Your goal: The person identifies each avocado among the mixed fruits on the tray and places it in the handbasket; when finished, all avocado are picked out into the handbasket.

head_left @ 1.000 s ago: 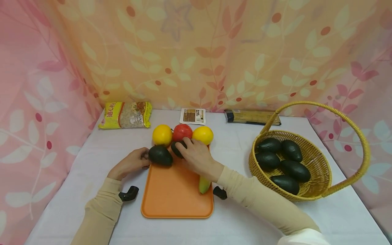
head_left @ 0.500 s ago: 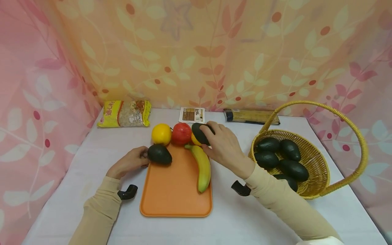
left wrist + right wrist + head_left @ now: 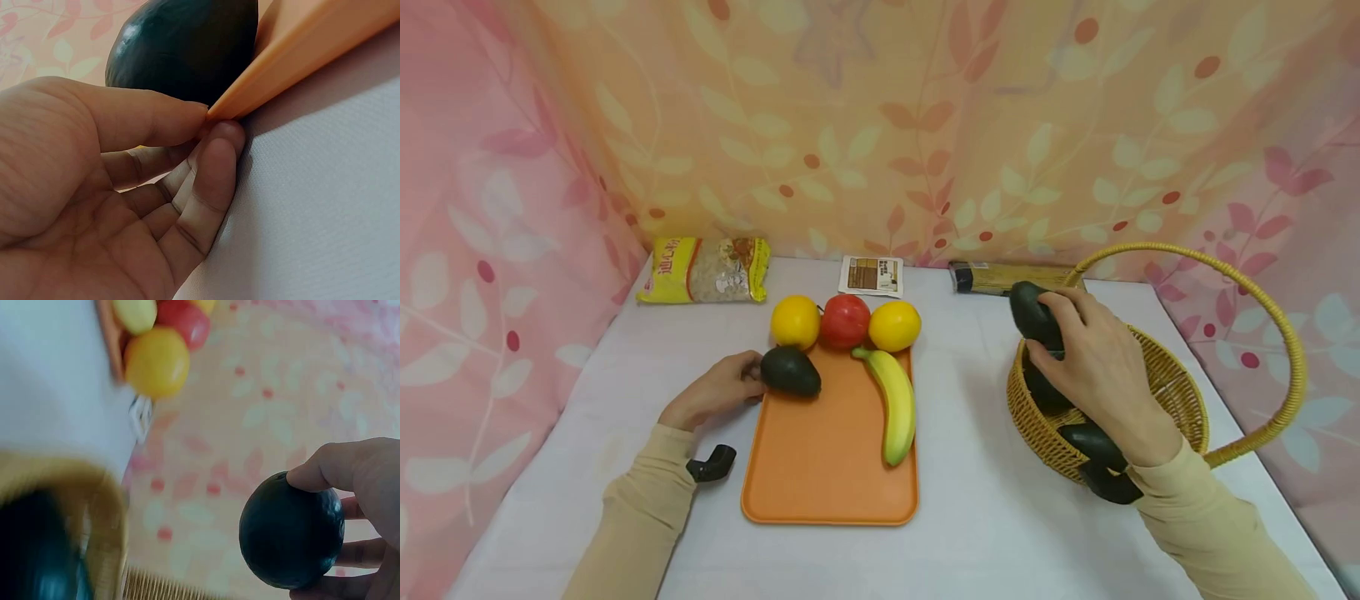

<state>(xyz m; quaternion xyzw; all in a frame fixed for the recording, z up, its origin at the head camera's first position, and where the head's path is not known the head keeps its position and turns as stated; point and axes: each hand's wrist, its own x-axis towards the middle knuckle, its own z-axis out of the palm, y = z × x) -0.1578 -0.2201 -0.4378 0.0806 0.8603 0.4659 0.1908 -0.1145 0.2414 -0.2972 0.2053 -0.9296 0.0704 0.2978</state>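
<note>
My left hand (image 3: 718, 387) pinches the left edge of an orange tray (image 3: 827, 467) between thumb and fingers; the left wrist view shows the rim (image 3: 262, 78) in that grip. A dark green avocado (image 3: 790, 372) lies at the tray's upper left corner, close to those fingers. Over the wicker basket (image 3: 1180, 392) on the right, my right hand (image 3: 1097, 367) holds another avocado (image 3: 1033, 312) by its sides. Several avocados (image 3: 1090, 442) lie in the basket, partly hidden by this hand. A banana (image 3: 897, 408) curves along the tray's right side.
Along the tray's far edge sit a yellow round fruit (image 3: 795, 322), a red one (image 3: 846, 322) and a lemon (image 3: 895, 326). Behind them are a yellow food bag (image 3: 703, 271), a small packet (image 3: 871, 276) and a long pack (image 3: 1000, 277). The basket's tall handle (image 3: 1262, 308) arches up at right.
My right hand has lifted an avocado from the tray and carried it right, over the basket. The banana came fully into view. My left hand stays at the tray's edge.
</note>
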